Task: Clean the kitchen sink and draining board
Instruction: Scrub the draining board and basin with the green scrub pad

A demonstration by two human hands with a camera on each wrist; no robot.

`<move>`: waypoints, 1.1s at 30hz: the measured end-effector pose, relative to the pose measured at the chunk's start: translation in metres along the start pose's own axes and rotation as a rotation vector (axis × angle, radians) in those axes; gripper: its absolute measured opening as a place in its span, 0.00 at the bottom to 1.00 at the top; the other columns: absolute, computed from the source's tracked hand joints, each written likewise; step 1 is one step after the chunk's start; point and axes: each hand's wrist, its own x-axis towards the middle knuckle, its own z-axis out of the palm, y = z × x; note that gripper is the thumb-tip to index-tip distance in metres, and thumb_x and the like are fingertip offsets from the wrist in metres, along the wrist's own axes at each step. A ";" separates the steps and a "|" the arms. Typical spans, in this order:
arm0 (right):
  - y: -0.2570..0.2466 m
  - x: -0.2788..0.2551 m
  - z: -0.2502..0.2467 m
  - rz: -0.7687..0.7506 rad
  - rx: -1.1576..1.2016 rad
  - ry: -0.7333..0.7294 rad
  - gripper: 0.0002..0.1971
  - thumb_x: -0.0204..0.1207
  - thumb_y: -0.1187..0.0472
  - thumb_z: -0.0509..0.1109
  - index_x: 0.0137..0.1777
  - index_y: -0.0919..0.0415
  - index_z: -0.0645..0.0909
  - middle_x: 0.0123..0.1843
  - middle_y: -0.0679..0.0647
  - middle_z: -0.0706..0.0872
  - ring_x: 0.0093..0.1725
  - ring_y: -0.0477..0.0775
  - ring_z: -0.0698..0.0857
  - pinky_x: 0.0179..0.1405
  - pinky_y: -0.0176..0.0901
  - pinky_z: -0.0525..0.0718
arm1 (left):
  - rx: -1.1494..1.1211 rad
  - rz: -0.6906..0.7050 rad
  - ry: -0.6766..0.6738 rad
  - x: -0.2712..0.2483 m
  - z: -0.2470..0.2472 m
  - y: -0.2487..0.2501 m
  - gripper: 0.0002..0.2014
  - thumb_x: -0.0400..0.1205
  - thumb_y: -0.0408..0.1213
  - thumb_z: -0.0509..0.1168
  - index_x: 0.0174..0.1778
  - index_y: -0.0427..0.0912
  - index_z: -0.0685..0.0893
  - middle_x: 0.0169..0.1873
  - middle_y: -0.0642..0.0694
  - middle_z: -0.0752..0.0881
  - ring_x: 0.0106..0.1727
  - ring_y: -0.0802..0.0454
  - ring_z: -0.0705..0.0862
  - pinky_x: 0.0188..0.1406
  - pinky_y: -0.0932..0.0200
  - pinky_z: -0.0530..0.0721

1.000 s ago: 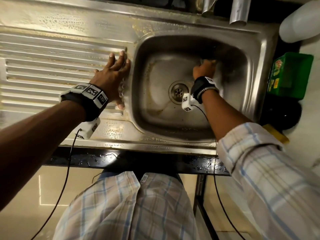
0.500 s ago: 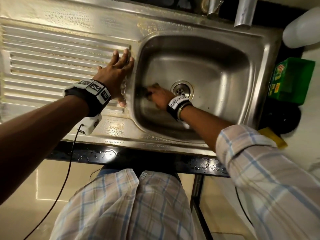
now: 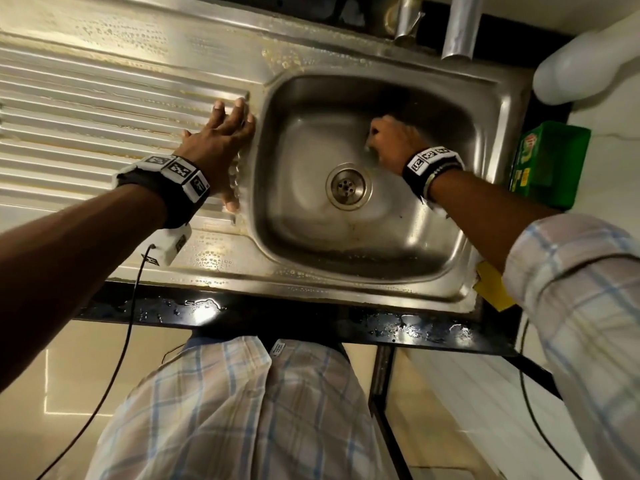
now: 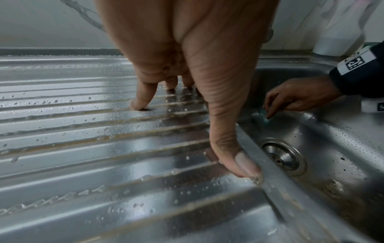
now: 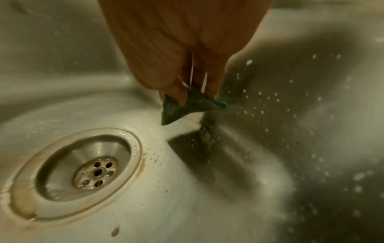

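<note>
The steel sink bowl [image 3: 408,237] has a round drain [image 3: 347,186] in its floor and water drops on its walls. Left of it lies the ribbed draining board [image 3: 86,133], wet and streaked with brown grime. My left hand [image 3: 221,140] rests flat on the board at the bowl's edge, fingers straight, thumb [image 4: 239,161] against the rim. My right hand [image 3: 388,136] is inside the bowl above the drain and pinches a small dark green scouring pad [image 5: 187,105] against the steel. The pad [image 4: 265,117] shows under the fingertips in the left wrist view.
A tap spout [image 3: 405,19] and a steel pipe [image 3: 459,26] stand behind the bowl. A white plastic container [image 3: 581,64] and a green box [image 3: 550,164] sit to the right. A yellow sponge [image 3: 493,287] lies at the bowl's front right corner. The black counter edge [image 3: 277,317] is wet.
My right hand swept with the pad from the bowl's back right to its left wall, and has now come back to the back right. The left hand stayed on the board.
</note>
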 end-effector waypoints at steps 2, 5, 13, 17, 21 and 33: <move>0.002 0.001 0.008 0.065 0.003 -0.062 0.13 0.80 0.58 0.67 0.62 0.59 0.85 0.62 0.65 0.83 0.62 0.72 0.82 0.58 0.61 0.84 | 0.009 0.008 0.002 0.000 0.000 -0.001 0.78 0.45 0.49 0.88 0.86 0.53 0.43 0.85 0.52 0.36 0.85 0.37 0.38 0.64 0.11 0.60; -0.007 -0.015 0.031 0.190 0.112 -0.106 0.16 0.77 0.65 0.70 0.64 0.61 0.79 0.61 0.69 0.86 0.60 0.73 0.85 0.56 0.57 0.83 | 0.016 0.015 0.003 -0.001 0.000 0.001 0.78 0.44 0.50 0.87 0.86 0.52 0.44 0.85 0.51 0.37 0.85 0.36 0.38 0.63 0.11 0.61; -0.061 -0.038 0.053 0.321 0.431 -0.271 0.16 0.75 0.63 0.74 0.63 0.61 0.84 0.61 0.63 0.87 0.58 0.66 0.87 0.57 0.51 0.87 | 0.003 0.028 -0.003 -0.002 -0.006 0.000 0.80 0.42 0.51 0.87 0.86 0.51 0.44 0.85 0.50 0.37 0.85 0.36 0.38 0.62 0.10 0.62; -0.038 -0.030 0.019 0.395 0.385 -0.110 0.08 0.72 0.55 0.74 0.37 0.60 0.87 0.38 0.61 0.88 0.43 0.63 0.88 0.40 0.45 0.82 | -0.011 0.024 -0.007 -0.002 -0.004 0.000 0.79 0.43 0.50 0.87 0.86 0.52 0.43 0.85 0.51 0.36 0.85 0.37 0.37 0.63 0.11 0.62; -0.012 -0.035 0.006 0.417 0.094 -0.022 0.13 0.75 0.54 0.73 0.51 0.64 0.89 0.55 0.66 0.89 0.58 0.69 0.87 0.53 0.53 0.85 | -0.009 0.023 -0.012 0.001 -0.001 -0.002 0.80 0.42 0.50 0.88 0.86 0.52 0.44 0.85 0.52 0.36 0.85 0.38 0.36 0.61 0.09 0.62; -0.073 -0.059 0.062 0.570 0.354 -0.466 0.20 0.80 0.49 0.70 0.68 0.57 0.83 0.64 0.55 0.86 0.61 0.59 0.85 0.54 0.43 0.77 | -0.009 0.025 0.001 0.001 -0.001 -0.003 0.79 0.42 0.49 0.88 0.86 0.51 0.46 0.86 0.50 0.38 0.85 0.38 0.38 0.60 0.08 0.62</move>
